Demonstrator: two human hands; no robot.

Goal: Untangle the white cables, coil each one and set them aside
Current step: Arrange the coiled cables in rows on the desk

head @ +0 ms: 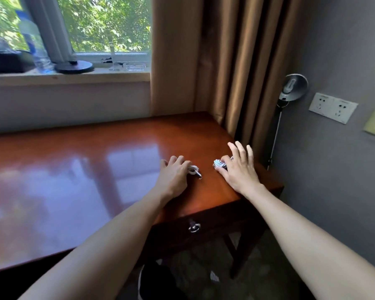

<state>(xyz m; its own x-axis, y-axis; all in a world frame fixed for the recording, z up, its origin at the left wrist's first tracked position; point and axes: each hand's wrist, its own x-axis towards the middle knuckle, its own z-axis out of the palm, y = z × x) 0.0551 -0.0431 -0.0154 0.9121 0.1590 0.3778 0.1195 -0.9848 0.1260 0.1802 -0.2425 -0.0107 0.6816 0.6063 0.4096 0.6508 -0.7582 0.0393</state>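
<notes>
Left hand (173,173): its grip was curled over the small white cable coil (194,170), just right of the frame's centre, knuckles up. A metal-tipped plug (199,176) stuck out toward the lower right.
Right hand (238,169): its grip pinched the bundled white cable coil (219,164) between thumb and forefinger, the other fingers spread straight.
Cables: both sat on the worktop (95,169) near its right end, apart from each other.
Worktop: glossy reddish wood, with a drawer ring pull (194,228) under its front edge.
Surroundings: a brown curtain (225,61), a lamp (293,86) and wall sockets (332,107) at the right. A water bottle (34,46) stood on the window sill (85,75) at the upper left.
</notes>
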